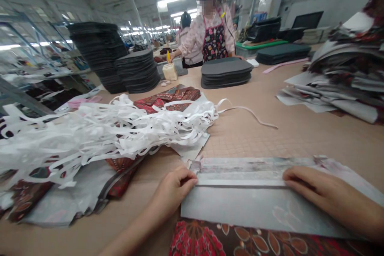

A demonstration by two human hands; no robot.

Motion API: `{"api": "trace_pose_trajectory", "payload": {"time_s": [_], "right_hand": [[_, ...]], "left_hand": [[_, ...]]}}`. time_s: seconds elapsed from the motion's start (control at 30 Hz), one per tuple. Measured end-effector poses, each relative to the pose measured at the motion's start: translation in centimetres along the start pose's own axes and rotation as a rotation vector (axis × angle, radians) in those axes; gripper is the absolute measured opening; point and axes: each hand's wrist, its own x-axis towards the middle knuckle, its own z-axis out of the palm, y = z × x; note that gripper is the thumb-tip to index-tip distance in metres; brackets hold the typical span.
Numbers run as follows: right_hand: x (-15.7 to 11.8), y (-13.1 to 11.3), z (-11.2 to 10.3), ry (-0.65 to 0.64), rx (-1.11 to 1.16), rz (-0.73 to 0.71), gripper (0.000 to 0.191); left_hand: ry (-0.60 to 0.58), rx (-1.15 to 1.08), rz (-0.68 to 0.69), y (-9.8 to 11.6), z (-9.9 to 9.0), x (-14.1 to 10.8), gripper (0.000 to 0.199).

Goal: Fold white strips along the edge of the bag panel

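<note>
A pale grey-backed fabric piece (234, 204) lies on the brown-covered table, with a white strip (240, 182) running across it. My left hand (175, 186) pinches the strip's left end between thumb and fingers. At the right, my right hand (318, 190) has its fingers together on the strip and the fabric. Under the near edge shows brown patterned fabric (240, 242) with red and leaf motifs. A tangled heap of white strips (99, 132) lies to the left, over more patterned fabric (120, 186).
Dark stacked pads (96, 56) stand at the back left, with another stack (226, 73) at the back centre. A fabric pile (345, 76) is at the right. Across the table (255, 140) stands a person in an apron (216, 42), near a yellowish block (170, 72).
</note>
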Motion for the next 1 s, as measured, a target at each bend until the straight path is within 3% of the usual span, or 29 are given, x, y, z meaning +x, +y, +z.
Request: {"api": "trace_pose_trajectory", "payload": {"time_s": [0.37,0.57,0.67,0.83,1.0], "right_hand": [[-0.4,2.7,2.6,0.142,-0.071,-0.098,0.022],[-0.5,2.3,2.6,0.157,-0.071,-0.097,0.025],[-0.2,1.4,2.2,0.156,-0.064,-0.09,0.025],[0.1,0.3,1.8,0.157,-0.047,-0.014,0.025],[0.3,-0.5,1.5,0.096,-0.07,-0.007,0.022]], "left_hand": [[-0.004,0.042,-0.141,-0.9,0.6,0.2,0.007],[-0.013,0.209,-0.116,-0.1,0.6,0.3,0.007],[0.013,0.443,-0.016,0.4,0.9,-0.1,0.01],[0.038,0.87,0.27,1.0,1.4,-1.1,0.018],[-0.022,1.059,0.438,1.3,1.5,-2.4,0.034]]}}
